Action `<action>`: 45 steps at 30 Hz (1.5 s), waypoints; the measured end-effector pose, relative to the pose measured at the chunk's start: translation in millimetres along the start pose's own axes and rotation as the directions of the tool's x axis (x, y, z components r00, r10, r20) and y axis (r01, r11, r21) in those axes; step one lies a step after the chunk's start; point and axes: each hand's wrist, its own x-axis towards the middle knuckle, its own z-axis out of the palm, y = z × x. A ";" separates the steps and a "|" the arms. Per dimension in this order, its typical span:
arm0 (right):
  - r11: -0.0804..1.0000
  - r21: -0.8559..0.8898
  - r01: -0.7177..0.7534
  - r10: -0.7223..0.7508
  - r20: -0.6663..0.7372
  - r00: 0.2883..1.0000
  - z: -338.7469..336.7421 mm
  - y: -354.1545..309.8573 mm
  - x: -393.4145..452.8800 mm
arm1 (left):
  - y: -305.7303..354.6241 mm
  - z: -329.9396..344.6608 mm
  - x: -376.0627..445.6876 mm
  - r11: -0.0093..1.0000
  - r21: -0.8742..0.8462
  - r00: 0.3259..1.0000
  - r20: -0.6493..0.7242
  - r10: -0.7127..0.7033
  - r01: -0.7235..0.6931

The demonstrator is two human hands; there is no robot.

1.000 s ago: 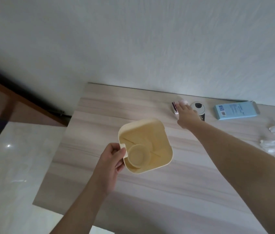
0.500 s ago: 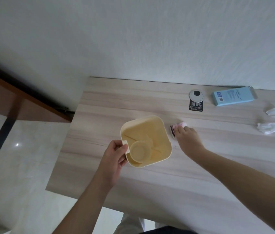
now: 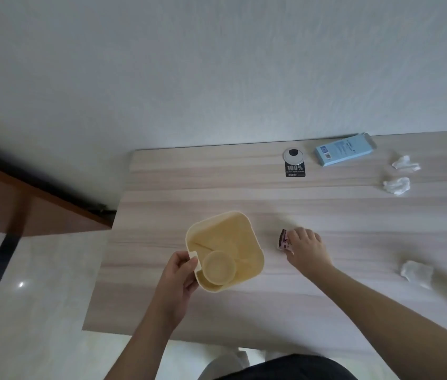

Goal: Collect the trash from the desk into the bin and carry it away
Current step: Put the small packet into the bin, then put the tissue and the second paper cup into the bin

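Right hand [image 3: 306, 249] has dragged the pink wrapper [image 3: 283, 239] from near the grommet [image 3: 294, 155] to beside the bin [image 3: 225, 250], pinching it; left hand [image 3: 179, 278] grips bin's rim

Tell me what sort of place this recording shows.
Probably a home or small office room: a light wood-grain desk with a round cable grommet stands against a plain white wall, over glossy pale floor tiles. A small yellow desktop bin fits either.
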 end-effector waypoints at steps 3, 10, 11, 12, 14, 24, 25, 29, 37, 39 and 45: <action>0.994 -0.041 -0.100 0.103 0.086 0.991 -0.1 4.4 -24.0 | -3.8 -1.6 1.4 1.000 0.004 0.999 0.046 0.003 -0.003; 0.838 0.470 -0.276 0.302 0.021 0.953 -44.1 -17.4 -86.8 | -8.9 -11.9 -5.8 0.999 0.026 0.988 0.153 -0.028 0.024; 0.805 0.538 -0.250 0.329 -0.054 0.943 -57.3 -25.2 -94.7 | -8.4 -15.0 -7.6 0.999 0.029 0.987 0.159 -0.025 0.021; 0.772 0.594 -0.226 0.367 -0.126 0.922 -72.1 -33.7 -102.9 | -8.6 -18.4 -9.2 0.999 0.036 0.987 0.162 -0.021 0.015; 0.721 0.669 -0.182 0.442 -0.241 0.864 -102.4 -53.5 -120.5 | -9.4 -25.0 -12.6 0.999 0.048 0.988 0.155 -0.010 0.003; 0.839 0.539 -0.075 0.200 -0.177 0.964 -140.8 -159.6 -181.5 | -24.8 -41.1 -30.3 0.996 0.088 0.961 0.275 -0.013 -0.012; 0.849 0.522 -0.085 0.204 -0.175 0.963 -139.1 -164.5 -181.7 | -26.5 -42.2 -32.7 0.996 0.094 0.955 0.296 -0.019 -0.010; 0.911 0.405 -0.081 0.181 -0.215 0.960 -129.8 -168.2 -182.7 | -33.6 -46.3 -40.2 0.993 0.120 0.933 0.358 -0.033 -0.010; 0.982 0.174 0.073 -0.005 -0.361 0.932 -112.0 -151.3 -206.7 | -46.8 -35.3 -50.5 0.989 0.151 0.918 0.392 -0.060 0.000; 0.984 0.158 0.082 -0.017 -0.379 0.925 -114.4 -146.3 -209.5 | -49.0 -26.4 -53.7 0.986 0.166 0.923 0.378 -0.067 0.004; 0.992 0.124 0.038 0.018 -0.422 0.906 -113.5 -109.5 -237.2 | -57.5 9.0 -69.8 0.979 0.203 0.941 0.332 -0.071 0.002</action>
